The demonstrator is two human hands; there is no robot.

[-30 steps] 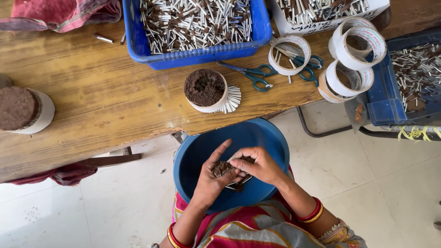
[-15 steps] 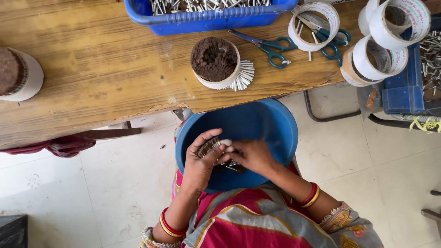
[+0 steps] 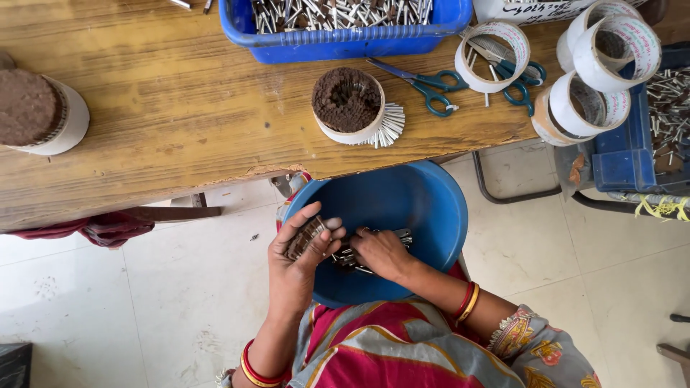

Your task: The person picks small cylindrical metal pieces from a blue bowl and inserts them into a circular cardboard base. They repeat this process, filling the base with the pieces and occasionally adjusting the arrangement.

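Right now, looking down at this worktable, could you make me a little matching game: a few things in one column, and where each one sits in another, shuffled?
Things:
1. scissors
2. round blue basin
3. small bundle of sticks
4. blue crate of sticks

Places:
A. on the person's lap, below the table edge
B. at the far side of the wooden table
C. flat on the table, beside the tape rolls
D. in the left hand

Pairs: 1-C, 2-A, 3-D, 4-B
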